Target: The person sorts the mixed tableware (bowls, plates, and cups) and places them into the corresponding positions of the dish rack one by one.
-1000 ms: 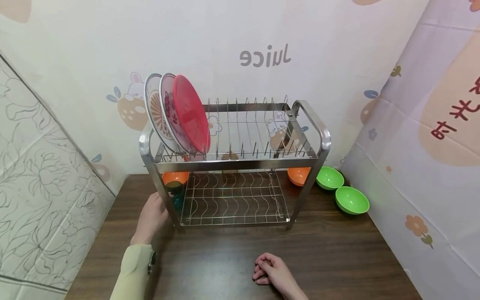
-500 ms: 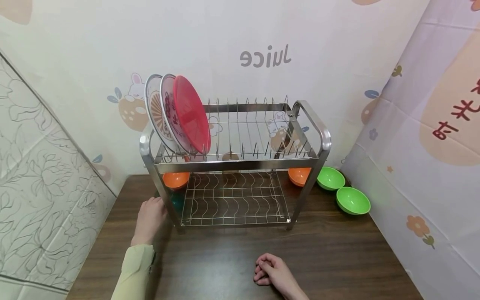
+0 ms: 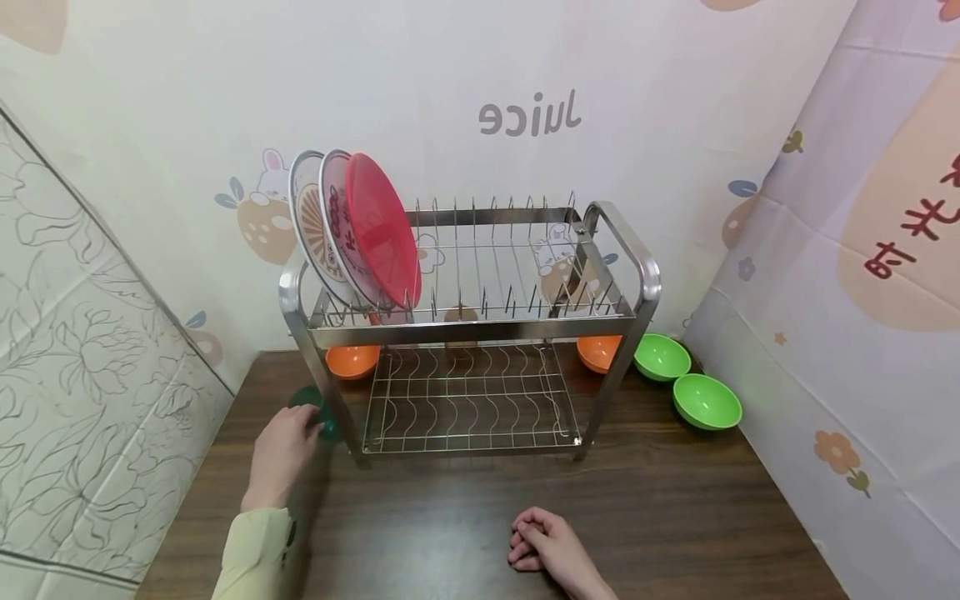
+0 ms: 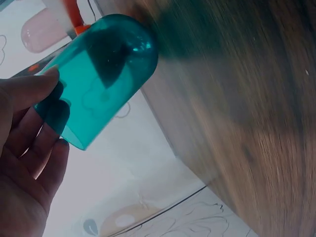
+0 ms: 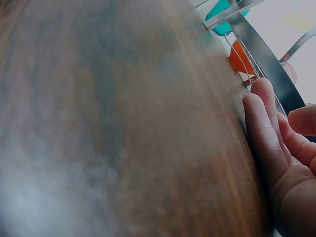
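My left hand [image 3: 280,454] pinches a see-through teal cup [image 4: 111,74] by its rim, thumb on one side and fingers on the other, as the left wrist view shows. In the head view the cup [image 3: 306,397] is partly hidden behind that hand, just left of the dish rack's front left leg. The metal two-tier dish rack [image 3: 472,332] stands in the middle of the table. My right hand [image 3: 551,546] rests on the table in front of the rack, its fingers loosely curled around nothing.
Two patterned plates [image 3: 309,221] and a red plate [image 3: 384,233] stand upright at the rack's upper left. One orange bowl [image 3: 352,361] sits behind the left leg, another orange bowl [image 3: 597,353] behind the right. Two green bowls [image 3: 707,402] lie farther right, near the wall.
My left hand has moved left and slightly toward me, bringing the teal cup from behind the rack's left leg out to its left side. The right hand has stayed still.
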The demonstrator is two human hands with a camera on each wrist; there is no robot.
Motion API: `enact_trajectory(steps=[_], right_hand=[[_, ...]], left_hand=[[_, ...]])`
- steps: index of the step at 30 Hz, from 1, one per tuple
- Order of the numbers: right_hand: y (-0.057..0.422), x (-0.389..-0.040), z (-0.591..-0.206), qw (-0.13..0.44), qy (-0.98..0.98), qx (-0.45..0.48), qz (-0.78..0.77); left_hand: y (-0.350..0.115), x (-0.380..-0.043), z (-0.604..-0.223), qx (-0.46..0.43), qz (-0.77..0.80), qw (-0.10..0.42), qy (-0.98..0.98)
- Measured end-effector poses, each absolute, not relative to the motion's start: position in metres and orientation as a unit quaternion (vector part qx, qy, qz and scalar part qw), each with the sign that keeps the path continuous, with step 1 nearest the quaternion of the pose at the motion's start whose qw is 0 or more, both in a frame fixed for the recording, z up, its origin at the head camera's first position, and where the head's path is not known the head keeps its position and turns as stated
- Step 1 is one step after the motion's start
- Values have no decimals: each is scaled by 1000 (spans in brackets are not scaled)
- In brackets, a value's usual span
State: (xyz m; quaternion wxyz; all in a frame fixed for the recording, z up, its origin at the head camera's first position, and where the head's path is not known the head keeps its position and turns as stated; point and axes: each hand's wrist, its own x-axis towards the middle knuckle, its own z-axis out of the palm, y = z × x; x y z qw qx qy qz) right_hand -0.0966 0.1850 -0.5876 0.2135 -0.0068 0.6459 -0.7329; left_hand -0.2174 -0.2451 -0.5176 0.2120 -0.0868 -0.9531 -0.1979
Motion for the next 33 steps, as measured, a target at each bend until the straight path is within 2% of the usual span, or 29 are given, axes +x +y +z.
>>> enact_trajectory(steps=[6,15,22,33], right_hand=[[185,-95,-588,214,648,-6,-731],[185,-94,-584,214,647,-5,-731],[184,-95,-584,216,645,-8,-733],[183,-93,-583,202,661,7,-723]], left_hand=[[-250,-204,-505,-69,-210,164,-961],[-252,-184,-478,-45,-207,38,-977],[-253,-173,-467,-43,-233,-34,-971],[-233,-155,-468,-118,-342,-102,-927]])
